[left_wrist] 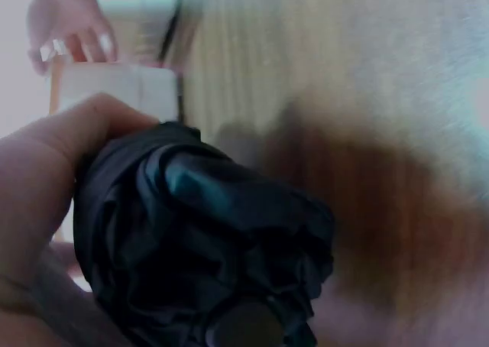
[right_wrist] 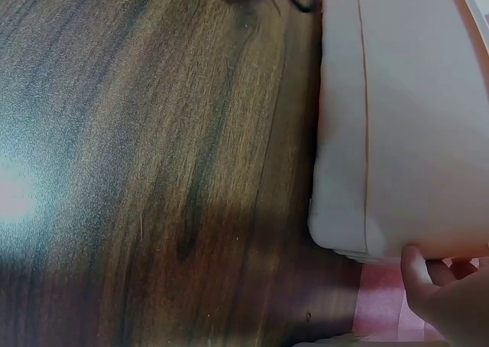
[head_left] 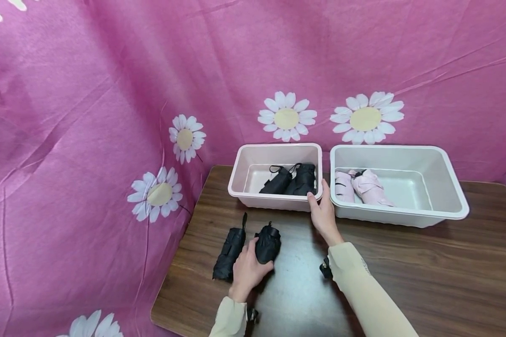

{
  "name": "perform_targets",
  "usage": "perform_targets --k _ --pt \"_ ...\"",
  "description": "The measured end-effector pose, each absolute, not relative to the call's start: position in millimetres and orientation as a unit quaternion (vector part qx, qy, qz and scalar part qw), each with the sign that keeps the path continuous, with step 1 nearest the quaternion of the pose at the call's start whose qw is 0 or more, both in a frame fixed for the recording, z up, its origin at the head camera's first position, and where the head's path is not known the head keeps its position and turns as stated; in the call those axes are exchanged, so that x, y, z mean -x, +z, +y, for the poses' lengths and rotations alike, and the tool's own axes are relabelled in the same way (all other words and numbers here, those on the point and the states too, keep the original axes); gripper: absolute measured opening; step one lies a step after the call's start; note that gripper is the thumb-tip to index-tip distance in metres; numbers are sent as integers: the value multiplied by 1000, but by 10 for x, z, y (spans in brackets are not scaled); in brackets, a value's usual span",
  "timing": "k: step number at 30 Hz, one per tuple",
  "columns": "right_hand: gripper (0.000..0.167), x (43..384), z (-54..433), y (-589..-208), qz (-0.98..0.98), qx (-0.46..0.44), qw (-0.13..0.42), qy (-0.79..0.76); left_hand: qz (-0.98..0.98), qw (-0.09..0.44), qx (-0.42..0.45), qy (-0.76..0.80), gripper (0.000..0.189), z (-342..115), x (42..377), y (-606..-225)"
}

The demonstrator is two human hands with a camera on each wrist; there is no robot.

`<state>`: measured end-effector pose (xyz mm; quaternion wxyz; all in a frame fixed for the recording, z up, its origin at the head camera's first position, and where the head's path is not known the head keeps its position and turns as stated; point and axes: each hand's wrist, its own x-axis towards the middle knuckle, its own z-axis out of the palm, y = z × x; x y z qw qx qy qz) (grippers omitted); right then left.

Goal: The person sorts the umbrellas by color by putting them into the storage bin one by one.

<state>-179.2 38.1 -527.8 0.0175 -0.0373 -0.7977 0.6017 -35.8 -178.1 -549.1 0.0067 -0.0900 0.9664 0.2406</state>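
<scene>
My left hand [head_left: 249, 267] grips a folded black umbrella [head_left: 268, 244], its thumb and fingers on either side of the bundled cloth. In the left wrist view that umbrella [left_wrist: 206, 232] fills the lower middle, its round end toward the camera. Just left of the hand, another folded black umbrella [head_left: 227, 257] lies on the table with its strap pointing back. My right hand [head_left: 323, 216] holds the front right corner of the smaller pale pink bin [head_left: 274, 201], thumb on the front wall. Inside this bin lie two black umbrellas [head_left: 304, 177], side by side at the right.
To the right stands a larger whitish bin [head_left: 405, 216] with two pink folded umbrellas [head_left: 371, 188] at its left end. Both bins sit along the back of the brown wooden table [head_left: 430, 262], close to a pink flowered cloth [head_left: 236, 70] hanging behind.
</scene>
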Motion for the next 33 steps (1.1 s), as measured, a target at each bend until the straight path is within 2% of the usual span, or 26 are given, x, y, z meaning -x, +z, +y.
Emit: perform_targets --k 11,19,29,33 --pt "65 1797 369 -5306 -792 42 23 608 968 -54 34 242 77 -1849 492 -5114" --pt "65 1802 381 -5298 -788 40 21 614 971 -134 9 196 77 -1942 668 -4736" --pt "66 1798 385 -5283 -787 38 25 616 963 -205 -28 170 74 -2069 987 -4404" --pt "66 1797 387 -5284 -785 38 25 617 963 -212 -25 167 75 -2103 1144 -4292"
